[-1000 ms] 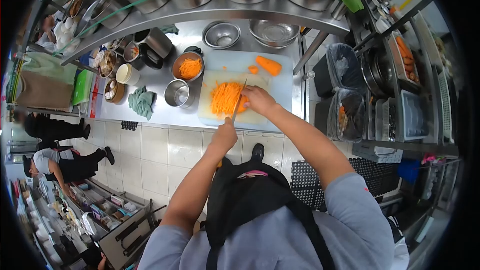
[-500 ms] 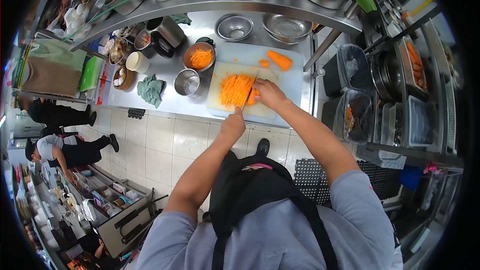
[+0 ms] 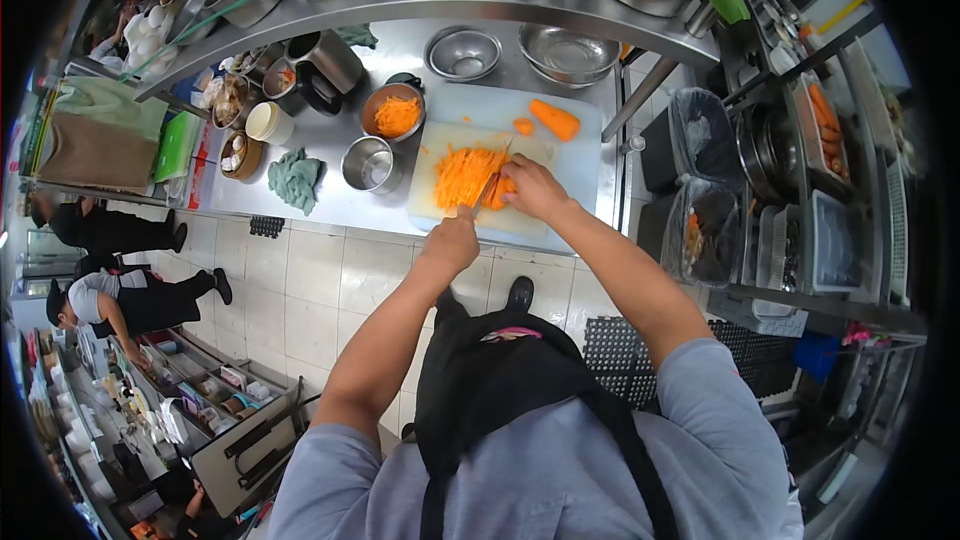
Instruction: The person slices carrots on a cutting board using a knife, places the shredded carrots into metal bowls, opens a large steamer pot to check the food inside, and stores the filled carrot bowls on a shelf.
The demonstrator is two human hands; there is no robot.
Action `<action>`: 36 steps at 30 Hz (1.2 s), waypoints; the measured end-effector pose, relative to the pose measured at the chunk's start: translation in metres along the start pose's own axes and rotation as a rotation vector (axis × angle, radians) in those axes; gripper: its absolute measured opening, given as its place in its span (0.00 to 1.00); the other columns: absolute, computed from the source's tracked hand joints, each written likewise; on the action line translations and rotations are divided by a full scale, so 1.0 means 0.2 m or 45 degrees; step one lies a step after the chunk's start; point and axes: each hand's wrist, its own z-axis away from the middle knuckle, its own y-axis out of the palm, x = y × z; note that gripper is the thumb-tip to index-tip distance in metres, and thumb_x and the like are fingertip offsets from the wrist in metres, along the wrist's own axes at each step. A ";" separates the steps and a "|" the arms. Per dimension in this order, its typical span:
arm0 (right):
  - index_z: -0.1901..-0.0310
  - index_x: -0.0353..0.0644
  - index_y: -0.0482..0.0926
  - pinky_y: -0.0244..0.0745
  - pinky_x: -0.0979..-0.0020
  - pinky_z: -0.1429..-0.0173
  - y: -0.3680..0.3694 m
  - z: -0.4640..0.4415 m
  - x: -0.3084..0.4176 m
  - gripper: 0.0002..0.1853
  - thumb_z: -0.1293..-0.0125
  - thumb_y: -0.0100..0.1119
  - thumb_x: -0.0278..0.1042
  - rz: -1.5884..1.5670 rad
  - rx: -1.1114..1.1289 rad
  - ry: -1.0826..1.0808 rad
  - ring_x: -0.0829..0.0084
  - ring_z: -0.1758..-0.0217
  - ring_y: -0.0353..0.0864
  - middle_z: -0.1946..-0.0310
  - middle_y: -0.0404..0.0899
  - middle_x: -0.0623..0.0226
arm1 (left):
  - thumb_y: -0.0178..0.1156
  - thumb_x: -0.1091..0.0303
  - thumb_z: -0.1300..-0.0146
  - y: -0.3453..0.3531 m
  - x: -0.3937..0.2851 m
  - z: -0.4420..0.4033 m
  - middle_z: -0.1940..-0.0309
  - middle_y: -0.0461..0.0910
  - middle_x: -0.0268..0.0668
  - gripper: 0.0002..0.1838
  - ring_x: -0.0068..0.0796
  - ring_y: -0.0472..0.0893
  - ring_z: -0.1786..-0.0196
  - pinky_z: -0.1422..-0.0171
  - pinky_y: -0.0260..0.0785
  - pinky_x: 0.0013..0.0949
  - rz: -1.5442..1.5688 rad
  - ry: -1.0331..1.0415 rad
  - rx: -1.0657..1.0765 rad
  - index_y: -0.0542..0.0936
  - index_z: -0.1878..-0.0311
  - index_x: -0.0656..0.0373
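Note:
My left hand [image 3: 450,243] is closed round the handle of a kitchen knife [image 3: 489,187], whose blade slants away to the right. Left of the blade lies a heap of thin carrot strips [image 3: 463,176] on a pale cutting board [image 3: 430,208]. My right hand [image 3: 535,188] presses its bent fingers on a carrot piece [image 3: 497,194] just right of the blade, most of it hidden. Farther back on the board are a large peeled carrot chunk [image 3: 555,120] and a small carrot end [image 3: 523,126].
A bowl of carrot strips [image 3: 397,117] and a steel pot [image 3: 370,166] stand left of the board. A green cloth [image 3: 295,181] lies beyond them. Metal bowls [image 3: 463,54] sit behind. Lined bins [image 3: 703,230] stand at right; a person [image 3: 130,300] works at far left.
The knife handle and my left hand have shifted a little to the left, so the blade slants more. My right hand stays at the carrot piece. The whole view has slid slightly.

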 end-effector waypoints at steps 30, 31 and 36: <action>0.50 0.38 0.77 0.81 0.56 0.39 0.03 0.01 -0.03 0.22 0.46 0.75 0.28 0.026 0.030 0.030 0.50 0.42 0.82 0.48 0.78 0.55 | 0.54 0.76 0.34 0.36 0.02 -0.06 0.58 0.84 0.68 0.15 0.67 0.86 0.51 0.44 0.79 0.58 0.104 -0.058 -0.085 0.68 0.46 0.70; 0.49 0.38 0.77 0.81 0.56 0.39 0.05 0.02 -0.03 0.22 0.45 0.75 0.28 0.027 0.018 0.019 0.50 0.42 0.82 0.48 0.78 0.54 | 0.54 0.76 0.34 0.31 0.01 -0.04 0.58 0.84 0.68 0.15 0.67 0.86 0.51 0.44 0.79 0.58 0.104 -0.055 -0.090 0.68 0.46 0.70; 0.49 0.37 0.76 0.81 0.56 0.39 0.06 0.03 -0.01 0.23 0.45 0.75 0.29 0.011 -0.007 0.048 0.50 0.42 0.82 0.47 0.78 0.54 | 0.51 0.74 0.31 0.20 -0.01 0.02 0.63 0.84 0.69 0.13 0.68 0.86 0.55 0.46 0.79 0.61 0.069 -0.038 -0.049 0.67 0.46 0.69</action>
